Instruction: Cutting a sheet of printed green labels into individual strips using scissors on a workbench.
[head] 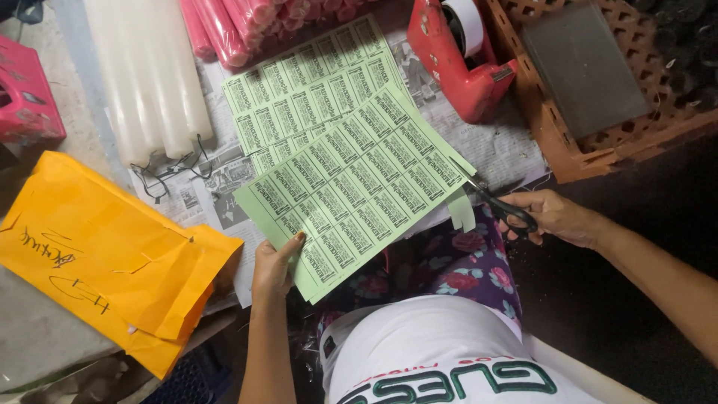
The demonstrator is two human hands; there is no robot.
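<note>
A: Newspaper-covered bench (493, 146) — white wax candles (153, 75), red tape dispenser (460, 56) on it.
B: Left hand (273, 265) pinches green printed label sheets (355, 183) by the lower corner — right hand (553, 217) grips black-handled scissors (497, 202) at the sheets' edge.

The label sheet (359, 187) was thin matt green paper. The scissors (497, 202) had dull metal blades and black plastic handles (slightly shiny). The candles (153, 75) looked smooth and waxy, the tape dispenser (456, 67) glossy red plastic, the envelope (105, 254) creased orange paper.
</note>
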